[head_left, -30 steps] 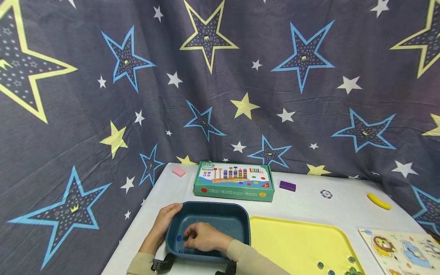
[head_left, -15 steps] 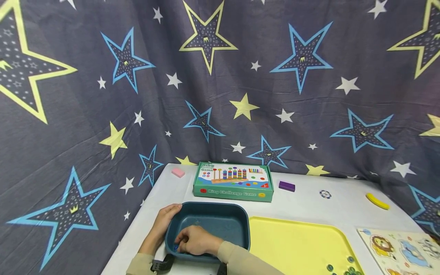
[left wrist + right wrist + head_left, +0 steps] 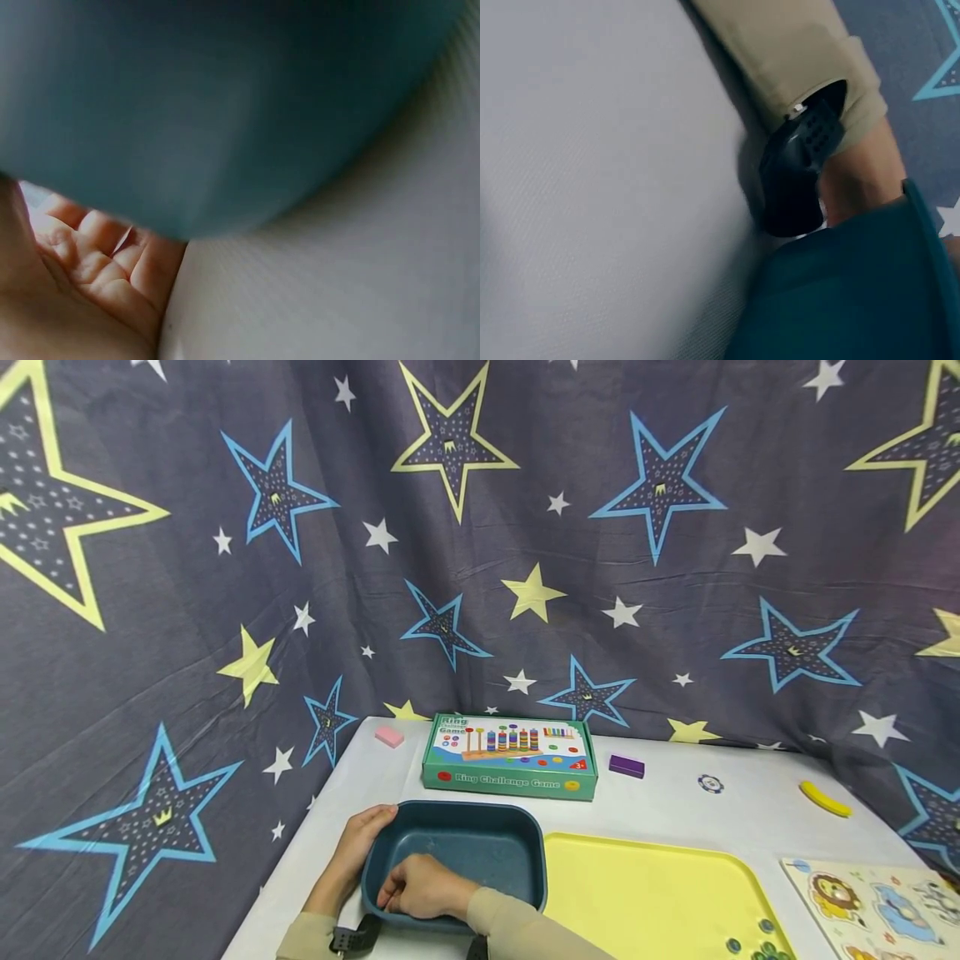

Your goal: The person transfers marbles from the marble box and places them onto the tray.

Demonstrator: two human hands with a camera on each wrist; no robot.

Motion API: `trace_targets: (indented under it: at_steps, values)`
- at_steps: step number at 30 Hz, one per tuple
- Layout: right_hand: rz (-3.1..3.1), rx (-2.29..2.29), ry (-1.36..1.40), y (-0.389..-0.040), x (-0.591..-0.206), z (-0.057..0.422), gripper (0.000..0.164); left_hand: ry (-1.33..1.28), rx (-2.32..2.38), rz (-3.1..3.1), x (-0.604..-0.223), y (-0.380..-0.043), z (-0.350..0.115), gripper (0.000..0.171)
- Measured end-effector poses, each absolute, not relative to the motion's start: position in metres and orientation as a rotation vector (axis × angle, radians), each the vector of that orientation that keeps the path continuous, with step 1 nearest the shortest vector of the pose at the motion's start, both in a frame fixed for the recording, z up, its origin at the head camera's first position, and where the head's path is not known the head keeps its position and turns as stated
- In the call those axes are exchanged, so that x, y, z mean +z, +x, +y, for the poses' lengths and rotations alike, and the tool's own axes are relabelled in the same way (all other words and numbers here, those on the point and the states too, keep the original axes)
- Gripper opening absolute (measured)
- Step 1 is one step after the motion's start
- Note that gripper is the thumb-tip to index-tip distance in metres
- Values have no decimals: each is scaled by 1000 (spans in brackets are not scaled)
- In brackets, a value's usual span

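Note:
My left hand (image 3: pixel 358 845) lies along the left outer wall of a dark teal bin (image 3: pixel 480 806), its fingertips at the back left corner of the rim. In the left wrist view, the fingers (image 3: pixel 97 255) are beside the blurred bin wall. My right hand (image 3: pixel 423 887) reaches down into the bin's front left corner, with curled fingers hiding the floor there. I cannot tell what lies between its fingertips. The right wrist view shows the bin's outer side (image 3: pixel 855 292) and the left forearm's beige sleeve (image 3: pixel 795 52) with a black wrist device (image 3: pixel 799 176).
A yellow tray (image 3: pixel 637 877) adjoins the bin, with several greenish marbles (image 3: pixel 768 950) at its right end. Behind stand a green Ring Challenge Game box (image 3: pixel 510 783), a pink block (image 3: pixel 389 737) and a purple block (image 3: pixel 626 767). Right are a chip (image 3: pixel 710 784), yellow curved piece (image 3: pixel 825 799) and animal board (image 3: pixel 862 906).
My right hand has moved down and left in the bin; the blue marbles seen there earlier are now hidden. One marble on the tray has rolled right. My left hand has stayed put.

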State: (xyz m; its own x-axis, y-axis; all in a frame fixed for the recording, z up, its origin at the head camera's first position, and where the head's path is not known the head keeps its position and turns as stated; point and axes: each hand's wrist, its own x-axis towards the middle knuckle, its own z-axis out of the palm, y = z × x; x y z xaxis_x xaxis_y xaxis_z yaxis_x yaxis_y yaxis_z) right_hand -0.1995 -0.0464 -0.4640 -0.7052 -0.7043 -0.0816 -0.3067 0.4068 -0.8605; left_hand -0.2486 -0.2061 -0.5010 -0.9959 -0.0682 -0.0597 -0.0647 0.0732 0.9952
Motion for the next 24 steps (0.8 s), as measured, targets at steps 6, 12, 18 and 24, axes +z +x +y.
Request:
trace_targets:
  at_steps: [6,12,18,24]
  values:
    - [2212,-1234,-863,-199,-463,-45,13,128,-2120,-2299,-500,-248,-206,41]
    - [2217,-1231,-870,-198,-461,-45,11,128,-2151,-2308,-492,-245,-205,38]
    - [2220,-1252,-864,-197,-462,-45,10,115,-2153,-2325,-472,-233,-200,33]
    - [2219,-1264,-866,-198,-464,-45,11,109,-2147,-2330,-479,-237,-203,33]
